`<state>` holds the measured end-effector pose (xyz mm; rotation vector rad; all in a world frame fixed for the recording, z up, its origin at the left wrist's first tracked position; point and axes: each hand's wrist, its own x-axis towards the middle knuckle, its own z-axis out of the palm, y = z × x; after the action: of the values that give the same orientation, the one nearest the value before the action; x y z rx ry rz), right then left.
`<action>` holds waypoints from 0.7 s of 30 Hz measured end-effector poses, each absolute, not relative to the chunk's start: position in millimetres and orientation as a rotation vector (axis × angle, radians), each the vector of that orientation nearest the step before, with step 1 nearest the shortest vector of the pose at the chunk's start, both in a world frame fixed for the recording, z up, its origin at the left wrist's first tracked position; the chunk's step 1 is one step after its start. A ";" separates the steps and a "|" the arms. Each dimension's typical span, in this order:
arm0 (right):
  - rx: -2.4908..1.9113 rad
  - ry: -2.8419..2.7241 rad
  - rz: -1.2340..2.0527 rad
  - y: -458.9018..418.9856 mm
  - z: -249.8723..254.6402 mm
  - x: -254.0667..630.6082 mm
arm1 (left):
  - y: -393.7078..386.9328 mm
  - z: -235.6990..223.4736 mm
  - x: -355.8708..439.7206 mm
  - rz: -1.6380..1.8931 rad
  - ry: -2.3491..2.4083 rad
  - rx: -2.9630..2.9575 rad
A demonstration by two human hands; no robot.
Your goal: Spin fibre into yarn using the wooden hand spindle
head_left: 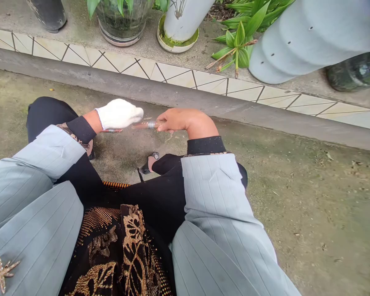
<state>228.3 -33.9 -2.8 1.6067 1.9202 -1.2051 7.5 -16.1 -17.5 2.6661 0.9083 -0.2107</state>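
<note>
My left hand (120, 114), in a white knitted glove, is closed above the concrete ground. What its fingers grip, if anything, is hidden. Under the glove's wrist, a thin reddish-brown stick-like piece (112, 130) shows. My bare right hand (185, 119) is closed on a slim brown tool with a silver band (150, 124). The tool points left towards the glove, its far part blurred, so its kind is unclear. The gloved fingertips are close to that far part; I cannot tell whether they touch it.
A low ledge with a tiled edge (172, 76) runs across in front. On it stand a glass jar with a plant (120, 24), a white pot in a green saucer (185, 20), a large grey ribbed container (296, 41) and a leafy plant (242, 45). My knees flank the hands.
</note>
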 end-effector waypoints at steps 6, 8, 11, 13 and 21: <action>1.211 2.023 -1.712 -42.4 11.8 234.0 | -5.5 -22.7 0.1 -0.009 0.852 2.389; 1.190 2.116 -1.943 -43.0 18.2 244.1 | -6.0 -26.4 1.2 0.152 0.753 2.130; 1.212 2.277 -2.239 -43.4 23.1 257.2 | -10.3 -29.2 4.3 0.339 0.576 1.690; 1.237 2.332 -2.361 -44.6 24.8 261.0 | -12.9 -29.2 5.3 0.367 0.520 1.526; 1.443 2.390 -2.446 -49.9 35.5 260.3 | -12.0 -40.5 9.4 0.437 0.563 1.024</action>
<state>260.3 -49.9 35.5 1.4426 2.3897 -2.4457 9.4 -12.0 -40.5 1.0240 0.5628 0.4374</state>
